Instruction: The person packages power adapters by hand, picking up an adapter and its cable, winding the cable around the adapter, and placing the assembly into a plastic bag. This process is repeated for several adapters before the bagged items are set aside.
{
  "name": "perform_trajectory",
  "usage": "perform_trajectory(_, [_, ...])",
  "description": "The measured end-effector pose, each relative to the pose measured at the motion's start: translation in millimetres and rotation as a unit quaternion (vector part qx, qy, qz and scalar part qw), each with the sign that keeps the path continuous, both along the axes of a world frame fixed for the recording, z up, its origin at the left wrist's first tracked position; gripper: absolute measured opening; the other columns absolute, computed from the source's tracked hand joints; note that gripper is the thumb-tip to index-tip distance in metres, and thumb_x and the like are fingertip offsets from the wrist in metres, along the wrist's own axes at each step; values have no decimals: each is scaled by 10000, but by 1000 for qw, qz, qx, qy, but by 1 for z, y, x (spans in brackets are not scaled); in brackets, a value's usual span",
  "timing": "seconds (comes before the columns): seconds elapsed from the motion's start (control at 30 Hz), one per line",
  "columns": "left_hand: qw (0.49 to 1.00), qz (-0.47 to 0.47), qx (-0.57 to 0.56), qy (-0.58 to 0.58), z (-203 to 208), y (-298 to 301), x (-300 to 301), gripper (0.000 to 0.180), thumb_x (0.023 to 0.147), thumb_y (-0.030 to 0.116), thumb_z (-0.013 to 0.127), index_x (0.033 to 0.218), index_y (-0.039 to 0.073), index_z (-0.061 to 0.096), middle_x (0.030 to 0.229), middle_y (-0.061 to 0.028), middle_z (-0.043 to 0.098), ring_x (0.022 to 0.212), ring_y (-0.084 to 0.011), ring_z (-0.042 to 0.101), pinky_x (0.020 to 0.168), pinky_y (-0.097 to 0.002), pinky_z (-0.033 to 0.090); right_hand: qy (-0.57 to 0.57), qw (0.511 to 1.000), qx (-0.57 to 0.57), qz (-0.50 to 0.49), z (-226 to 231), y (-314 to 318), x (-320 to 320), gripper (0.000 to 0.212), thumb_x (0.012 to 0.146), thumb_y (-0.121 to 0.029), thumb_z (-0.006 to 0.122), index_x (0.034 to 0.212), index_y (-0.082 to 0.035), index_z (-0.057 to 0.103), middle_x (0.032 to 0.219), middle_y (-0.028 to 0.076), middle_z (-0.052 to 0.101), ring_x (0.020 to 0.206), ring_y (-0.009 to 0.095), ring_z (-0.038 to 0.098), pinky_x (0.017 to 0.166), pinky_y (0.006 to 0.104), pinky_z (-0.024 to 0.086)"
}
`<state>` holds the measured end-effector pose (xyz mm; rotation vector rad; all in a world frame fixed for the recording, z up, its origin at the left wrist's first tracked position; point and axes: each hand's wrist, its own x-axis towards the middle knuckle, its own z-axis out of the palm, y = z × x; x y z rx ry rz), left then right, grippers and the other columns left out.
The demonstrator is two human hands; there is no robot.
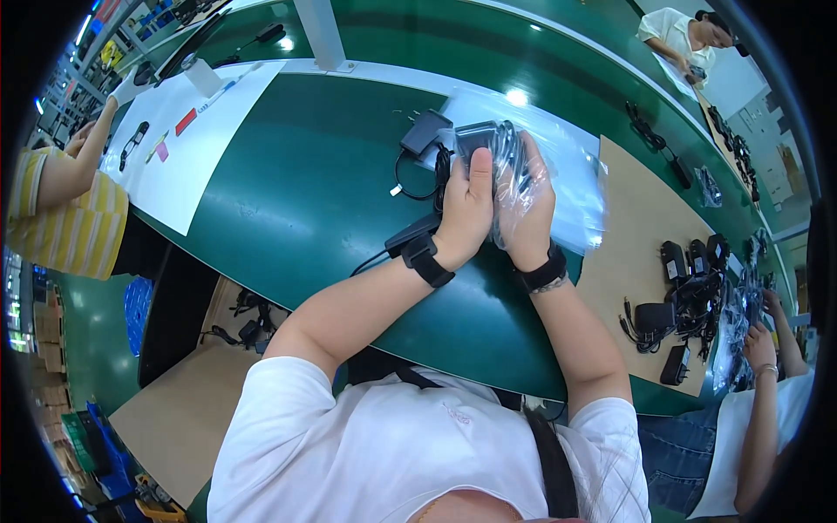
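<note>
Clasping a bagged adapter above the green worktop

Both hands curl inward, pressed against the package from opposite sides. The left hand has its thumb upright along the near face; the right hand cups the other side, its fingers pointing up. The dark block sits at the bag's upper left, the coiled cable beside it under crinkled clear film; glare and the hands hide part of both. Just left, a black adapter lies with its cable, and a dark power brick lies partly behind the left wrist. Beyond and to the right, a stack of clear plastic bags overlaps a cardboard sheet, which carries a cluster of black adapters. At far left, a co-worker in a striped shirt stands by white paper
</note>
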<state>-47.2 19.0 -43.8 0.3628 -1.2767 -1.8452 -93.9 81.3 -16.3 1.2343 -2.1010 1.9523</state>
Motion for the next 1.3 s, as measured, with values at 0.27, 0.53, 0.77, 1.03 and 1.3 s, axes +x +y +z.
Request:
perform_trajectory(0.27, [946, -273, 176, -10, 41, -27, 18, 187, 832, 131, 628, 995, 46, 595, 932, -23, 612, 855, -106, 569, 761, -257, 464, 197, 976, 54, 75, -17, 5, -43, 453, 939, -237, 408, 1309, 22, 370, 1236, 207, 472, 1122, 303, 433, 944, 373, 362])
perform_trajectory(0.53, [955, -222, 192, -33, 35, -37, 19, 211, 770, -29, 593, 974, 24, 587, 900, -48, 621, 793, -155, 611, 689, -295, 507, 170, 958, 180, 143, -10, 8, -41, 623, 947, -460, 229, 1384, -17, 256, 1427, 185, 252, 1257, 338, 270, 1050, 392, 195])
perform_trajectory(0.77, [952, -203, 218, 70, 37, -54, 23, 252, 746, -66, 575, 989, 1, 578, 905, -82, 620, 831, -205, 606, 768, -336, 496, -338, 911, -119, 205, 27, 29, -69, 682, 884, -323, 543, 1413, -95, 178, 1401, 151, 305, 1148, 252, 440, 909, 421, 398])
perform_trajectory(1.03, [951, -237, 181, 80, 37, -47, 24, 333, 753, -61, 580, 1076, 7, 534, 987, -96, 608, 896, -212, 599, 830, -341, 485, -322, 927, -123, 148, 30, 32, -75, 528, 780, 21, 622, 1220, -12, 330, 824, 136, 635, 717, 168, 582, 642, 265, 478])
perform_trajectory(1.3, [951, -203, 208, 100, 42, -44, 24, 349, 752, -57, 595, 1088, 12, 528, 1011, -97, 599, 934, -204, 579, 839, -331, 474, -300, 891, -231, 251, 28, 36, -84, 668, 857, -264, 599, 1354, -55, 205, 1209, 192, 489, 1085, 253, 487, 912, 397, 403])
